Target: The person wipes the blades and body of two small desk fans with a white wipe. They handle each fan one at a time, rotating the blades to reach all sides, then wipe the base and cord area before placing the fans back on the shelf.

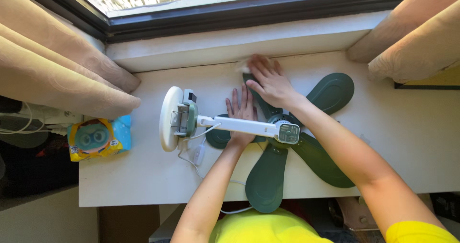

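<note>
Fan [282, 133] with dark green blades lies flat on the white ledge [412, 128], its white stem running toward 9 o'clock to the round base [168, 118]. Left hand [242, 113], fingers together and flat, presses the stem and a blade near the hub. Farther off at 12 o'clock, right hand [269, 82] presses a pale wipe [242, 64] onto the blade tip [250, 78], long axis toward the window.

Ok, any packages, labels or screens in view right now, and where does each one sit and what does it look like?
Soft packet: on the sill's left end, by the curtain; flat, roughly square, blue and yellow, with a round cartoon face.
Small panel: on the fan's hub, between the green blades; squarish, dark with a pale frame; too small to tell whether it is a label or a screen.
No signs in view.
</note>
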